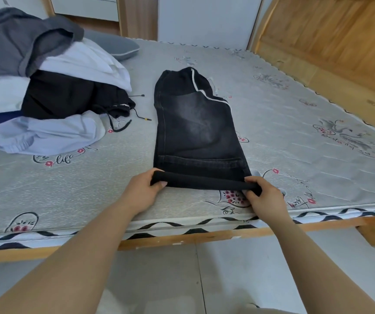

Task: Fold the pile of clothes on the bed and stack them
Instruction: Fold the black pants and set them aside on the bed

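Observation:
Black faded jeans (195, 125) with a white side stripe lie lengthwise on the bed (91, 191), folded narrow. Their near end is rolled or folded over into a thick band. My left hand (144, 189) grips the left end of that band, thumb on top and fingers under. At the band's right end my right hand (262, 192) pinches the fabric in the same way. The pile of unfolded clothes (46, 91) sits at the left of the mattress: grey, white, black and pale blue garments with loose black drawstrings.
A grey pillow (116, 47) lies behind the pile. The wooden headboard (331, 37) rises at the right. The bed's wooden frame (182, 240) runs along the near edge, with tiled floor below. Bare patterned mattress stretches right of the jeans.

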